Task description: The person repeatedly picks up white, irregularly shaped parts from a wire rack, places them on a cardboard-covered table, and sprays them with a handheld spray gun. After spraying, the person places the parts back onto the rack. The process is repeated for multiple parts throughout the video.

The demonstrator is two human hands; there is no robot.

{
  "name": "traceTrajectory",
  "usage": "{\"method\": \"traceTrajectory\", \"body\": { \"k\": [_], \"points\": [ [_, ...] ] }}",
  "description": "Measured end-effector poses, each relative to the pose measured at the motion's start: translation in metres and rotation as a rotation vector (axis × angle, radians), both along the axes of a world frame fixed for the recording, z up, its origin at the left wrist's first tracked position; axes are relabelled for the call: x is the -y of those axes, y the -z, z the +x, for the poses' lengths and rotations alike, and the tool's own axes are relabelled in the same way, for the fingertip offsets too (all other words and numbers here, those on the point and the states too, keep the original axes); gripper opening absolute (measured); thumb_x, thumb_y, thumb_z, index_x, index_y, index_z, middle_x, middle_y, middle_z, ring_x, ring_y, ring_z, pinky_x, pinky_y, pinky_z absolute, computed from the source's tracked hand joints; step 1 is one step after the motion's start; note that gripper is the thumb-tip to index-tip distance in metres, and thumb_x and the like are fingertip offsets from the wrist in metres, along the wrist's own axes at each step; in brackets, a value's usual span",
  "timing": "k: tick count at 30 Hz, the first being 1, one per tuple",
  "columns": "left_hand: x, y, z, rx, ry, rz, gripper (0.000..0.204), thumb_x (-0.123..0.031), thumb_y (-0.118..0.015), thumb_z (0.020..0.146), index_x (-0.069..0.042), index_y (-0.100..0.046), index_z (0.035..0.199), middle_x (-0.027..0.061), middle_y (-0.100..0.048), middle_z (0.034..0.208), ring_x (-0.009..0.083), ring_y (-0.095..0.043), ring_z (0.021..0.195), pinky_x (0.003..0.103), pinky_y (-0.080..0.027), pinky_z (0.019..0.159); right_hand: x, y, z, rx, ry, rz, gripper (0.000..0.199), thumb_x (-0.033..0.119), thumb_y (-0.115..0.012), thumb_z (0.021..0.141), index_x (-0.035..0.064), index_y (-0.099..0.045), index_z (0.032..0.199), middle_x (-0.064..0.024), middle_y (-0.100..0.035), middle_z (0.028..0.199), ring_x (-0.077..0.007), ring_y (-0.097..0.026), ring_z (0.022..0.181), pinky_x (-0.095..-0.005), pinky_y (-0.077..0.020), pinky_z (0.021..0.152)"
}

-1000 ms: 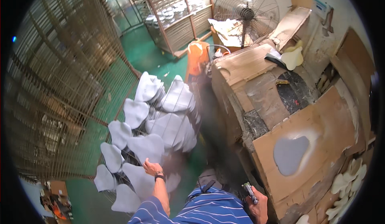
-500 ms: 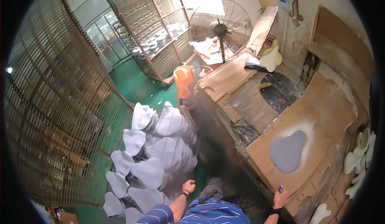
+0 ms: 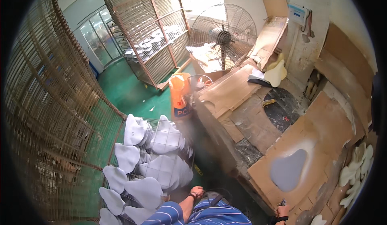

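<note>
Small metal tool (image 3: 282, 202) is in the right grip (image 3: 283, 211), fingers clamped on it, front end poking out away from the body. Too small to fix its long axis; contact with the cardboard sheet (image 3: 322, 124) below: can't tell. Grey rounded patch (image 3: 288, 169) on that sheet lies ahead of the tool, apart from it; long axis runs away from the person, leaning right. Right grip is clearly nearer. Left grip (image 3: 197, 191) sits in front of the torso, off the table's (image 3: 252, 124) left side: fingers look curled, nothing visible in it, can't tell if fully closed. Further left: grey flat pieces (image 3: 145, 192) on wire racking. Cream pieces (image 3: 354, 172) at far right. Orange container (image 3: 179, 90) and fan (image 3: 223, 35) beyond.
</note>
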State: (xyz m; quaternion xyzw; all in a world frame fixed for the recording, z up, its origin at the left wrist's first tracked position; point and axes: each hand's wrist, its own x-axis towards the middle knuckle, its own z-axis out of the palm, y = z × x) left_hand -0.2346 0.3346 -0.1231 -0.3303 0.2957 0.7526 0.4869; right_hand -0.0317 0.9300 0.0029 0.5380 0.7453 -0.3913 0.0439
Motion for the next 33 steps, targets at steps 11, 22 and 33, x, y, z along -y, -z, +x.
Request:
{"method": "traceTrajectory", "body": {
  "k": [11,22,33],
  "points": [
    [-0.03,-0.019,-0.12,-0.574,0.541,-0.897,0.04,-0.016,-0.07,0.081,-0.009,-0.072,0.121,0.0071,-0.077,0.092,0.016,-0.073,0.077,0.031,-0.06,0.07,0.014,-0.008,0.007,-0.019,0.2,-0.135,0.027,-0.004,-0.047,0.083,0.0001,-0.049,0.109,-0.0111,-0.054,0.057,-0.0221,-0.053,0.038,-0.0345,-0.0341,0.03],
    [-0.063,-0.04,-0.129,-0.861,0.629,-0.903,0.025,-0.006,-0.064,0.077,-0.013,-0.08,0.095,0.0081,-0.078,0.093,0.0207,-0.074,0.087,0.035,-0.059,0.083,0.072,-0.018,0.022,-0.283,0.381,-0.2,0.026,0.005,-0.067,0.083,0.0103,-0.062,0.108,-0.0012,-0.053,0.062,-0.0122,-0.048,0.043,-0.0272,-0.0332,0.036],
    [-0.298,-0.106,-0.181,-1.234,0.552,-0.245,0.038,0.018,-0.041,0.075,-0.007,-0.06,0.097,0.0014,-0.061,0.086,0.0116,-0.059,0.077,0.026,-0.049,0.064,0.182,-0.243,0.012,-0.358,0.29,0.205,0.048,0.006,-0.071,0.087,-0.0034,-0.063,0.134,-0.013,-0.072,0.083,-0.0134,-0.064,0.072,-0.0306,-0.0529,0.07]
  ]
}}
